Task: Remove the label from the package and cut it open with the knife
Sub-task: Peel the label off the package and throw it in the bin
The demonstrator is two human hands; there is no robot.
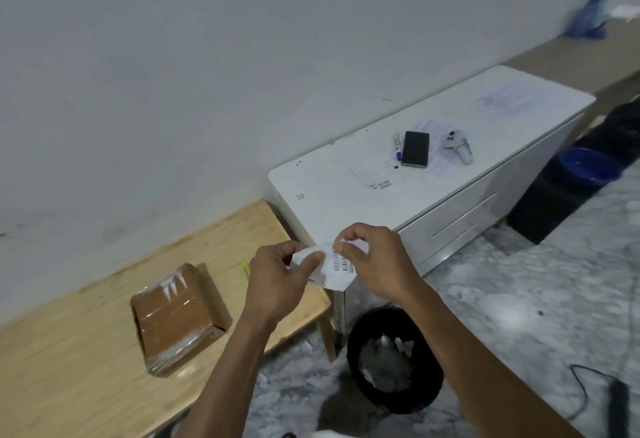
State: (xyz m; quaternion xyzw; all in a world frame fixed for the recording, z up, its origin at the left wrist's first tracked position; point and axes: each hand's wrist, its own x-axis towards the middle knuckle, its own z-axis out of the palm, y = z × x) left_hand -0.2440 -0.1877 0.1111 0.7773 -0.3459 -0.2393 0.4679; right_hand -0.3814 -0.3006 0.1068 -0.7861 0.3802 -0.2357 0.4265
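A brown cardboard package [173, 316] wrapped in clear tape lies on the wooden table [69, 361], to the left of my hands. A white label [337, 266] with barcodes is held in the air between both hands, off the package. My left hand [277, 278] pinches the label's left edge. My right hand [374, 261] pinches its upper right part. Both hands hover past the table's right end, above a black bin [394, 361]. A yellow-green object [245, 269], partly hidden behind my left hand, lies on the table; I cannot tell what it is.
The black bin on the marble floor holds crumpled white paper. A white cabinet [433, 202] stands to the right of the table with a phone [415, 149], a marker [397, 147], a white controller [459, 146] and papers on top. A blue basin [588, 165] sits farther right.
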